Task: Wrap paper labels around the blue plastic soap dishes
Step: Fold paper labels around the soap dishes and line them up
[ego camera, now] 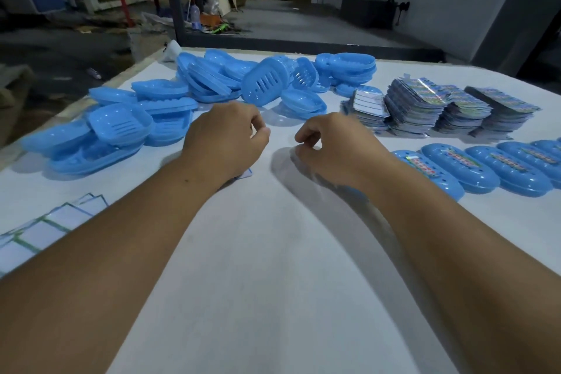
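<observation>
My left hand [226, 143] hovers over the middle of the white table [273, 267], fingers curled and thumb against the forefinger. A white corner of a paper label [246, 174] pokes out from under its heel. My right hand [332, 147] is a short gap to the right, fingers curled downward over a blurred blue soap dish [353, 191] that shows beneath the wrist. Loose blue soap dishes [264, 82] are heaped behind both hands. Stacks of printed labels [425, 106] stand at the back right.
A row of labelled dishes [455, 167] lies along the right edge. Blank white cards with green borders [45, 228] are spread at the near left. More dishes [100, 136] pile up at the left. Beyond the table's far edge is a cluttered workshop floor.
</observation>
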